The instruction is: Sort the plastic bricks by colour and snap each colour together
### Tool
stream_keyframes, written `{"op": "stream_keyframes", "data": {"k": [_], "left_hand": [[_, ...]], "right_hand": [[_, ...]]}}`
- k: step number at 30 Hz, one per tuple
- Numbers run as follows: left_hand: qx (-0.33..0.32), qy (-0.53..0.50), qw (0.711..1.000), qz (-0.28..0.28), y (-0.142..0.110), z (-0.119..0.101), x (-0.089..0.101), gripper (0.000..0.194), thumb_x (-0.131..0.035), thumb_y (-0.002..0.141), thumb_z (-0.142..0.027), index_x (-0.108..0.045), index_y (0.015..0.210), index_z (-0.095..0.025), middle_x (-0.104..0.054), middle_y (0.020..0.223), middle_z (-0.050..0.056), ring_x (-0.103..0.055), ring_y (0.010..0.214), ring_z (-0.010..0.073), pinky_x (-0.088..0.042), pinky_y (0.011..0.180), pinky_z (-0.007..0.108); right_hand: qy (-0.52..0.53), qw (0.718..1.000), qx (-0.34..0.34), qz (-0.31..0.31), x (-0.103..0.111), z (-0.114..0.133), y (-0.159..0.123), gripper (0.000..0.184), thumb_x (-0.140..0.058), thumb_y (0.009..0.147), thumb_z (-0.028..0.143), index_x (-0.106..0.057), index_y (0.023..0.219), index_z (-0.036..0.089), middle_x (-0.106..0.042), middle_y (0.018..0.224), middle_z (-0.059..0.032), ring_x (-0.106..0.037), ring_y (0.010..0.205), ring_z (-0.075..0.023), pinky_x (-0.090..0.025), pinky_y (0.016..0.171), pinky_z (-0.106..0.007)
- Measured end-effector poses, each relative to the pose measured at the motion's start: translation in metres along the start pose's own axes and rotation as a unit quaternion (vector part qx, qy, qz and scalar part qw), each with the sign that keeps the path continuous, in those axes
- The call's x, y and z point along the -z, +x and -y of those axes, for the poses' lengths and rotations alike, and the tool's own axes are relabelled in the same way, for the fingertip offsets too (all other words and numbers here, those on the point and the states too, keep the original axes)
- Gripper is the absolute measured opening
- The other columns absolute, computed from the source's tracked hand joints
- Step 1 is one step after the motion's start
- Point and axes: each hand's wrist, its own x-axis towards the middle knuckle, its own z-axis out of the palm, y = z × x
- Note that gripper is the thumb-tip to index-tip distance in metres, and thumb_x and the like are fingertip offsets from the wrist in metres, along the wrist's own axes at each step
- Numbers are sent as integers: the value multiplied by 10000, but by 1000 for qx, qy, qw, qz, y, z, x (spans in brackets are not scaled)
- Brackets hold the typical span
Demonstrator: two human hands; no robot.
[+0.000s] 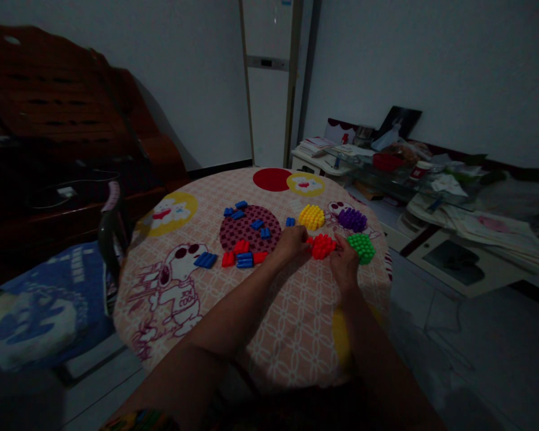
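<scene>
Both my hands rest on a round table [269, 323] with a cartoon-dog cloth. A red cluster of studded blocks [324, 246] lies between them. My left hand [291, 242] has its fingers closed against the cluster's left side, seemingly on a small red block. Touching the cluster's right side is my right hand [345, 258], fingers curled. A green cluster [362, 247] sits just right of it. Yellow [312, 216] and purple [352, 219] clusters lie behind.
Loose blue blocks [245, 260] and red blocks [241, 246] are scattered left of my hands. A dark chair [112, 230] stands at the table's left edge. A wooden sofa [58, 143] is at far left. A cluttered low glass table [399, 170] stands at right.
</scene>
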Motion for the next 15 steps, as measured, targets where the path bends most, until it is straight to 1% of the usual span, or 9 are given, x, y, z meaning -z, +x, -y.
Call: {"op": "stream_keyframes", "data": {"k": [5,8,10,12,13,15], "left_hand": [[-7,-16,1000,11,-3,-2,-2,143,-690,739,-151,-696,880,-130,-717,868,66,-643,795,181,-466,697,267],[-17,-28,999,22,-4,-4,-5,149,-685,742,-146,-693,890,-131,-720,866,61,-647,794,177,-461,684,256],[-23,-30,999,22,-3,-4,-2,164,-673,748,-127,-695,911,-127,-722,872,63,-651,792,173,-461,679,248],[-29,-18,999,12,0,1,8,203,-661,743,-88,-696,940,-125,-723,892,60,-651,801,166,-464,694,239],[-29,-7,1000,5,2,5,17,218,-659,744,-78,-697,953,-128,-722,904,57,-650,806,162,-465,706,235],[-17,26,1000,-6,3,16,40,215,-670,751,-89,-701,958,-134,-719,914,48,-642,809,155,-461,723,230]], "right_hand": [[7,1000,6,-3,-1,-2,0,601,-486,704,149,-668,1276,161,-713,1209,-119,-676,1040,-254,-522,967,-409],[17,1000,0,7,-1,-3,1,610,-482,707,158,-655,1292,153,-705,1220,-133,-685,1018,-264,-533,948,-425],[18,1000,-5,10,0,-2,0,611,-481,710,168,-650,1296,140,-706,1205,-148,-692,990,-273,-544,918,-434],[18,1000,-11,7,0,0,0,615,-479,706,173,-650,1296,133,-715,1178,-150,-694,973,-277,-551,897,-432],[19,1000,-13,4,1,1,-1,619,-478,702,173,-651,1294,133,-718,1172,-147,-693,977,-275,-551,897,-428],[18,1000,-18,-1,1,2,-1,625,-478,692,172,-654,1292,138,-718,1179,-138,-689,992,-270,-547,909,-419]]}}
